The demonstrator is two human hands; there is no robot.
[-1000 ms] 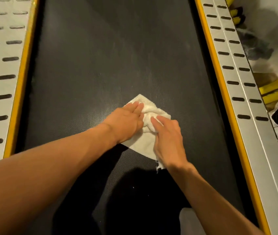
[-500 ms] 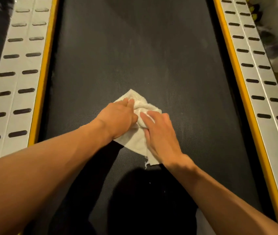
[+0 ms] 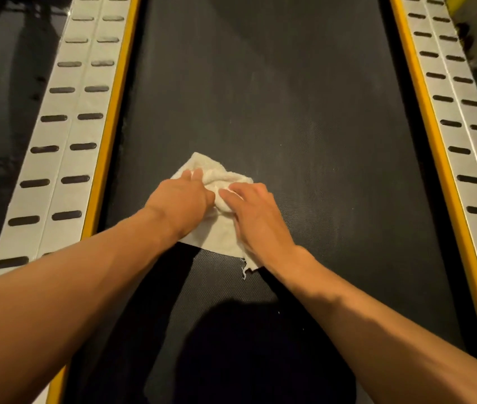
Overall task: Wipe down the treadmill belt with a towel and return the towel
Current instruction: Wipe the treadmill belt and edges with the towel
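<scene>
**Both hands press the towel onto the belt**

The white towel [image 3: 219, 228] lies crumpled on the black treadmill belt [image 3: 304, 126], a little left of the belt's middle and in the nearer half of the view. Its far corner points up the belt, and a frayed near corner with loose threads pokes out beside the right wrist. The left hand [image 3: 180, 202] rests on the towel's left part, fingers pushing into the bunched cloth; the right hand [image 3: 256, 212] lies flat on its right part, fingers spread. Neither grip is clenched around the cloth: both hands bear down on it with open palms.

Against the frame half a second ago, hands and towel sit in nearly the same place on the belt and hold the same pose, with more of the left side rail in view.

Yellow-edged silver side rails [image 3: 65, 135] with dark slots flank the belt left and right. A dark shadow covers the belt's near end between the forearms.
</scene>
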